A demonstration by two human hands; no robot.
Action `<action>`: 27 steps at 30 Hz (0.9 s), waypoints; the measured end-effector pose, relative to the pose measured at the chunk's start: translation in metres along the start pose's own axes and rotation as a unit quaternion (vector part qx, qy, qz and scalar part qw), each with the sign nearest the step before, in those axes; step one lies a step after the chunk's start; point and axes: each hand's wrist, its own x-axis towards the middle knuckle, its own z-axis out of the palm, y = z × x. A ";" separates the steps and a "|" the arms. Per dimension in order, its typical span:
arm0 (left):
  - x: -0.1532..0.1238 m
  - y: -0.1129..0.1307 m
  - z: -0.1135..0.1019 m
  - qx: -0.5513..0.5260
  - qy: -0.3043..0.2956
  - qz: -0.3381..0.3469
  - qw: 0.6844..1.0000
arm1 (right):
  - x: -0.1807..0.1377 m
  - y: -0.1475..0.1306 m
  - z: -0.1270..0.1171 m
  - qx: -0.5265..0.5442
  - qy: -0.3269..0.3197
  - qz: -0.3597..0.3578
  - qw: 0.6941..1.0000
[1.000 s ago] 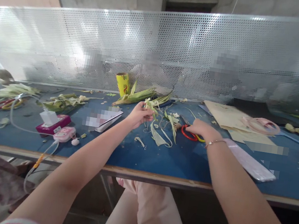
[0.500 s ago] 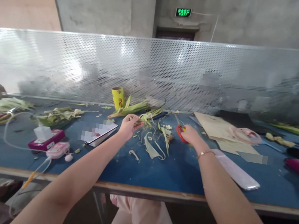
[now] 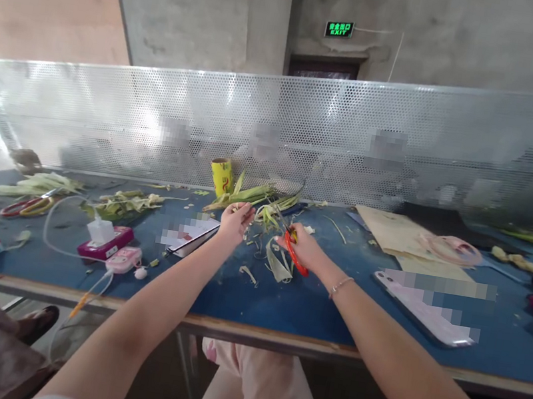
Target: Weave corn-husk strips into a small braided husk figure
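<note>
My left hand [image 3: 237,220] is closed in a pinch at a piece of pale green corn husk [image 3: 269,215]; its fingertips partly hide the held end. In my right hand [image 3: 307,246] are scissors [image 3: 294,252] with red and yellow handles, their blades pointing up and left toward that husk. Below the scissors lies a pale strip of husk [image 3: 278,269], with a smaller curled scrap [image 3: 248,273] to its left. Behind my hands, a corn cob in its green husk [image 3: 241,197] rests on the table beside a yellow roll [image 3: 221,177].
A notebook-like flat item [image 3: 190,234] lies by my left forearm, a phone [image 3: 424,309] beyond my right. Leftward are a purple power strip [image 3: 101,247], a pink charger [image 3: 123,260] and other scissors [image 3: 33,206]. A perforated metal screen [image 3: 190,106] borders the table [image 3: 229,305].
My right hand has brought the scissors leftward, close to the husk by my left hand. My left hand stays pinched near the same spot. The camera view has shifted slightly left.
</note>
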 end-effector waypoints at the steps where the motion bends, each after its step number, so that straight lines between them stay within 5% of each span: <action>1: -0.002 -0.001 0.001 0.007 -0.006 0.004 1.000 | 0.000 -0.001 0.002 -0.005 -0.002 -0.006 1.000; 10: -0.021 -0.014 0.012 0.072 -0.088 -0.003 0.994 | -0.002 -0.011 0.007 0.029 0.012 -0.017 0.999; 20: -0.015 -0.009 0.010 0.033 -0.070 -0.004 0.997 | 0.001 -0.006 0.010 0.060 0.057 -0.086 0.993; 27: -0.011 -0.007 0.008 0.032 -0.067 -0.002 0.997 | 0.011 0.005 -0.004 0.070 0.079 -0.007 0.994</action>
